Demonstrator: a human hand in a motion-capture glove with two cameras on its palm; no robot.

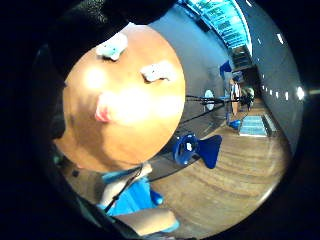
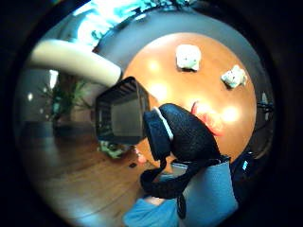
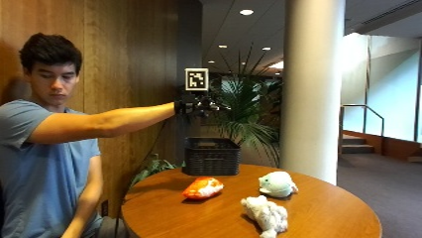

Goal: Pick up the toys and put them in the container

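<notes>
Three toys lie on the round wooden table [image 3: 330,213]: an orange fish [image 3: 203,188], a pale seal [image 3: 277,184] and a white fluffy animal [image 3: 266,215]. A black woven basket [image 3: 211,156] stands at the table's back edge. My gloved right hand [image 3: 196,105] hangs high above the basket on an outstretched arm, fingers relaxed and holding nothing. From the thumb side palm view I look down on the basket [image 2: 120,118], the orange fish [image 2: 208,118] and both white toys [image 2: 188,56] [image 2: 234,75]. The little finger side view shows the fish [image 1: 103,109] and the white toys [image 1: 112,47] [image 1: 159,71].
A wide white pillar [image 3: 313,84] rises behind the table on the right. A leafy plant [image 3: 247,106] stands behind the basket, against a wood-panelled wall. Blue chairs [image 1: 197,149] stand on the floor beside the table.
</notes>
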